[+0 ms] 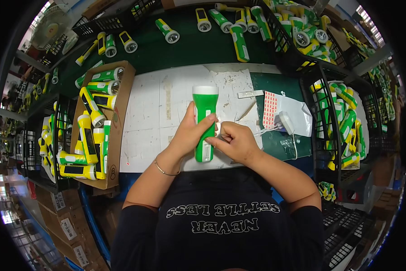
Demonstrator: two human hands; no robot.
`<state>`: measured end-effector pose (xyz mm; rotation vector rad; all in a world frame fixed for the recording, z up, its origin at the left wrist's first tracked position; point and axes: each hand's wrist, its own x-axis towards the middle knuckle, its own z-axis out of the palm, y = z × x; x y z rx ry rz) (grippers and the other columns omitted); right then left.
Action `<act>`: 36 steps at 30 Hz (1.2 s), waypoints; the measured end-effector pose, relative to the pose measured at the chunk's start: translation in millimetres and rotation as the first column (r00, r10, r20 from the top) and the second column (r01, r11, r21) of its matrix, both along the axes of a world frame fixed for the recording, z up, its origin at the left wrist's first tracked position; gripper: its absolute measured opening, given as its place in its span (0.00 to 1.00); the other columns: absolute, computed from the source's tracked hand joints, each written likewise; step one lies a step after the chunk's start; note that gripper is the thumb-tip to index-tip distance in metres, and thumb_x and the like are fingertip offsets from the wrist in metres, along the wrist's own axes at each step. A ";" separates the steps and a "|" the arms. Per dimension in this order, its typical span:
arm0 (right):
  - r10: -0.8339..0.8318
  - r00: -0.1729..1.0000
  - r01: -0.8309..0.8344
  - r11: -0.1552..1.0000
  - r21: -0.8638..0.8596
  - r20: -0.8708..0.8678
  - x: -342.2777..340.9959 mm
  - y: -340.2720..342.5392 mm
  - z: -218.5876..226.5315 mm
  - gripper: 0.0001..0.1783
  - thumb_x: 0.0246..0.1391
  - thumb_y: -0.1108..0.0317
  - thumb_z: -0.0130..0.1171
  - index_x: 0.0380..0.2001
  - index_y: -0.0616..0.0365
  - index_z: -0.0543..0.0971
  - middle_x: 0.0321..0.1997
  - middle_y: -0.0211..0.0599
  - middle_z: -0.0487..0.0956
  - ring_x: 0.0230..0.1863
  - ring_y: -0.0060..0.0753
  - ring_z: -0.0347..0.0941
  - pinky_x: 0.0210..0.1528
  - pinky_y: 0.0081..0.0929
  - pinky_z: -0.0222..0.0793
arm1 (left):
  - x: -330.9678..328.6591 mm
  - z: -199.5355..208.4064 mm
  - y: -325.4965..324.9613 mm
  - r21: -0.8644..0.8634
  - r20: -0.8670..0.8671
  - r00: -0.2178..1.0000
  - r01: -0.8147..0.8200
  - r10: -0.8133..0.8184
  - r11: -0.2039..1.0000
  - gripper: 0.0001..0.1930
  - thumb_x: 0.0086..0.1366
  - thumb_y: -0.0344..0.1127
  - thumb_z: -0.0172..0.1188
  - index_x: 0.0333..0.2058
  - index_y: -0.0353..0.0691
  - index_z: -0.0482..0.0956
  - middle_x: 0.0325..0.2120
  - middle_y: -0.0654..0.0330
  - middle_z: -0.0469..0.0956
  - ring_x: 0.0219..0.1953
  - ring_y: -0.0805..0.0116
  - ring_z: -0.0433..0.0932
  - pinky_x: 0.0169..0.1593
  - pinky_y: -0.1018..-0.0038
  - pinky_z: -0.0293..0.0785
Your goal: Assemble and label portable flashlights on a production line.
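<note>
A green flashlight with a white head stands lens-end away from me over the white work surface. My left hand is wrapped around its body, thumb across the front near the white switch. From the right, my right hand rests its thumb on the flashlight's lower part. Its other fingers are curled in, and a small white piece shows between them and the flashlight; what they grip is mostly hidden. A white cord runs from behind this hand to a white charger.
A cardboard box of green and yellow flashlights stands at left. Black crates hold more at right. Several flashlights lie along the green table's far side. Beside the charger lie a sheet of red stickers and a silvery bag.
</note>
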<state>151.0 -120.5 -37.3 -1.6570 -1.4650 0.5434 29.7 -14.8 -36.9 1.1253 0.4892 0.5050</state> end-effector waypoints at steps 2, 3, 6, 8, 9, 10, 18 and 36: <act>-0.004 0.996 0.009 0.998 0.060 -0.094 12.3 1.6 -7.5 0.22 0.45 0.62 0.65 0.14 0.58 0.63 0.14 0.32 0.61 0.16 0.27 0.57 0.20 0.26 0.54 | -5.9 -5.6 4.3 0.238 -0.105 0.994 0.026 -0.001 0.971 0.21 0.63 0.38 0.55 0.50 0.36 0.59 0.34 0.60 0.71 0.37 0.75 0.70 0.39 0.77 0.69; -0.009 0.986 0.020 0.998 0.064 -0.168 22.2 2.7 -10.2 0.22 0.45 0.63 0.64 0.13 0.59 0.62 0.14 0.30 0.59 0.16 0.22 0.55 0.19 0.25 0.53 | -8.6 -6.9 5.2 0.239 -0.104 0.995 0.025 0.000 0.971 0.21 0.63 0.38 0.55 0.50 0.36 0.59 0.34 0.60 0.71 0.37 0.75 0.70 0.39 0.77 0.69; -0.093 0.907 0.054 0.993 -0.105 -0.412 42.6 6.8 6.8 0.23 0.48 0.62 0.63 0.12 0.58 0.62 0.15 0.24 0.63 0.18 0.15 0.55 0.19 0.20 0.51 | -14.6 -4.9 7.1 0.285 -0.175 0.983 0.096 -0.047 0.954 0.22 0.63 0.38 0.54 0.51 0.34 0.59 0.35 0.57 0.72 0.37 0.71 0.72 0.41 0.74 0.69; -0.062 0.940 0.010 0.988 -0.153 -0.336 47.9 12.1 21.8 0.12 0.49 0.64 0.62 0.29 0.56 0.70 0.20 0.20 0.66 0.19 0.09 0.53 0.21 0.13 0.51 | -17.2 3.8 5.6 0.498 -0.288 0.957 0.174 -0.028 0.850 0.25 0.61 0.39 0.56 0.52 0.33 0.59 0.37 0.50 0.73 0.38 0.62 0.75 0.42 0.71 0.70; -0.039 0.954 -0.010 0.987 -0.161 -0.297 45.7 15.8 34.7 0.16 0.47 0.64 0.64 0.37 0.56 0.72 0.21 0.20 0.67 0.19 0.09 0.54 0.21 0.12 0.51 | -18.6 7.9 4.8 0.496 -0.290 0.957 0.171 -0.023 0.851 0.25 0.61 0.39 0.56 0.52 0.33 0.59 0.37 0.50 0.73 0.38 0.62 0.75 0.42 0.71 0.70; 0.051 0.973 -0.092 0.980 -0.176 -0.226 47.3 15.4 41.2 0.28 0.43 0.65 0.66 0.49 0.53 0.69 0.23 0.20 0.69 0.20 0.09 0.55 0.22 0.11 0.52 | -18.5 14.2 3.0 0.619 -0.358 0.934 0.247 -0.012 0.746 0.26 0.60 0.38 0.57 0.52 0.33 0.58 0.37 0.46 0.73 0.38 0.57 0.75 0.42 0.69 0.71; 0.136 0.905 -0.244 0.942 -0.229 -0.404 66.3 6.0 43.4 0.35 0.36 0.66 0.71 0.50 0.48 0.66 0.28 0.25 0.73 0.22 0.11 0.61 0.25 0.12 0.57 | -61.5 34.9 31.8 0.762 -0.605 0.785 0.522 0.134 0.383 0.19 0.47 0.33 0.60 0.40 0.36 0.71 0.34 0.50 0.74 0.36 0.51 0.75 0.40 0.65 0.72; 0.141 0.873 -0.263 0.942 -0.208 -0.467 57.4 16.0 33.8 0.39 0.33 0.70 0.70 0.52 0.51 0.63 0.36 0.27 0.74 0.19 0.08 0.45 0.22 0.09 0.44 | -72.5 37.9 44.3 0.699 -0.661 0.742 0.556 0.111 0.449 0.19 0.47 0.37 0.60 0.39 0.37 0.72 0.31 0.50 0.76 0.35 0.51 0.75 0.38 0.63 0.72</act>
